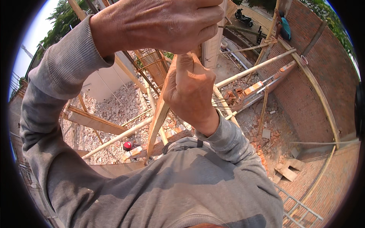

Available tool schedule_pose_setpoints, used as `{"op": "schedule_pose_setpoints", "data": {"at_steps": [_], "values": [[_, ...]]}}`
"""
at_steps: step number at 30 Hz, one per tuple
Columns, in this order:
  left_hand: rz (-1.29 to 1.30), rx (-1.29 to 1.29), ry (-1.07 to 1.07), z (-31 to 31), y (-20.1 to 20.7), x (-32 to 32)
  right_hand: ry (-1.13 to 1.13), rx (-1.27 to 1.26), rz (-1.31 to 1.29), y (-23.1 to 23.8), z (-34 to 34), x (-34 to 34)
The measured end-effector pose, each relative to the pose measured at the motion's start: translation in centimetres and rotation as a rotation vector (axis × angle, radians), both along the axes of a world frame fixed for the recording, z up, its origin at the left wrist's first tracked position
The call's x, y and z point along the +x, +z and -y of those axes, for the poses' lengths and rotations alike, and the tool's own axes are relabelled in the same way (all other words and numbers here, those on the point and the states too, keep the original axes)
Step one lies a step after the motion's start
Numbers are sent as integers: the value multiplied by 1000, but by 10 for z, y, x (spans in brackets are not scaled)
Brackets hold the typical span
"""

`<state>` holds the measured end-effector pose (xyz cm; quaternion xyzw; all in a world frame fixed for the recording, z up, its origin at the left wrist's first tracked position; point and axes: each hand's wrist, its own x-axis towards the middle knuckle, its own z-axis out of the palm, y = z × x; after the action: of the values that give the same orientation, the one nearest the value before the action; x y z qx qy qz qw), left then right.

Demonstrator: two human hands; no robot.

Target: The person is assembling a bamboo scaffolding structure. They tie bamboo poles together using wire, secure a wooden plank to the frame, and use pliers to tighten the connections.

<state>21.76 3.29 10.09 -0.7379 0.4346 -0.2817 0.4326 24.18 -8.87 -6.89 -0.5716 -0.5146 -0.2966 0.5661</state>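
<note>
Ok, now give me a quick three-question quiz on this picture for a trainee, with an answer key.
1. What shows right beside the right hand? A) a hammer B) a wooden board C) a bucket
2. True or false: the left hand is lower in the picture than the right hand.
3. Fill in: the tall wall at the picture's right is made of ____.

Key: 1. B. 2. False; it is higher. 3. Brick.

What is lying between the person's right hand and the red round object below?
In the head view, a long wooden plank crosses between the right hand and the red round object; their depth apart is unclear.
</note>
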Motion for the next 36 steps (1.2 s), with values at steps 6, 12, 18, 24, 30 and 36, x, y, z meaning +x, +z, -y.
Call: {"op": "schedule_pose_setpoints", "data": {"at_steps": [6, 12, 18, 24, 30, 36], "values": [[-62, -543, 144, 2, -30, -15, 269, 117, -155, -18, -34, -14], [-339, -1351, 310, 6, -36, -34, 310, 132, -176, -10, -29, -15], [-189, -1484, 309, 4, -49, -36, 337, 167, -191, -1, -26, -15], [31, -1380, 289, 12, -65, -26, 351, -17, -250, -10, -16, -15], [4, -1257, 264, 28, -52, -15, 413, 27, -253, -12, -14, -18], [117, -664, 137, 30, -45, -14, 464, -131, -125, -14, -6, -6]]}}
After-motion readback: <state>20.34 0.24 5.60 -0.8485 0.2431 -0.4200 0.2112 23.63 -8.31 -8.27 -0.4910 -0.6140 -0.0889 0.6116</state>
